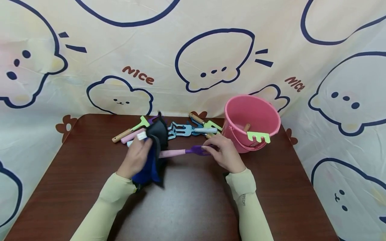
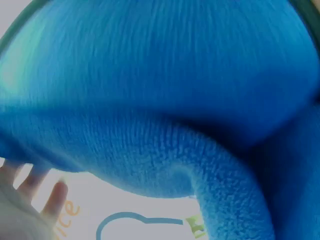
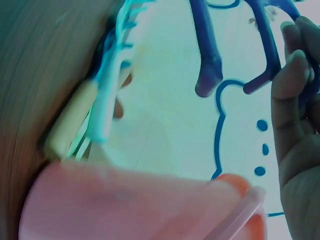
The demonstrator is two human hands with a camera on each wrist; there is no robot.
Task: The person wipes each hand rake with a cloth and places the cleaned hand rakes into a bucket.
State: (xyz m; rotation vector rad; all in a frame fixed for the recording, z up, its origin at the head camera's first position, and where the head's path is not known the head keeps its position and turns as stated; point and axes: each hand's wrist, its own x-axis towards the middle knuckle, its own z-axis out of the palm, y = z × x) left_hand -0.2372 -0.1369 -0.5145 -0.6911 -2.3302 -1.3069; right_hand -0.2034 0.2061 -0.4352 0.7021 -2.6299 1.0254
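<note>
My left hand [image 1: 137, 156] grips a blue cloth with black edging [image 1: 148, 169], bunched and hanging above the table. In the left wrist view, the cloth's blue pile [image 2: 150, 75] fills most of the picture. My right hand [image 1: 225, 154] pinches the purple pronged head of a small garden fork [image 1: 172, 153] with a pink handle. That handle points left, and its far end is hidden behind the cloth. Seen from the right wrist, the fork's purple prongs [image 3: 207, 65] stick out beside the fingertips [image 3: 292, 70].
A pink bucket [image 1: 233, 115] stands at the back right, with a green rake head [image 1: 258, 137] over its rim. Along the back lie several garden tools, including a blue fork [image 1: 182, 130] and a wooden-handled green one [image 1: 140, 124]. A patterned curtain [image 1: 211, 100] hangs behind the brown table [image 1: 196, 201].
</note>
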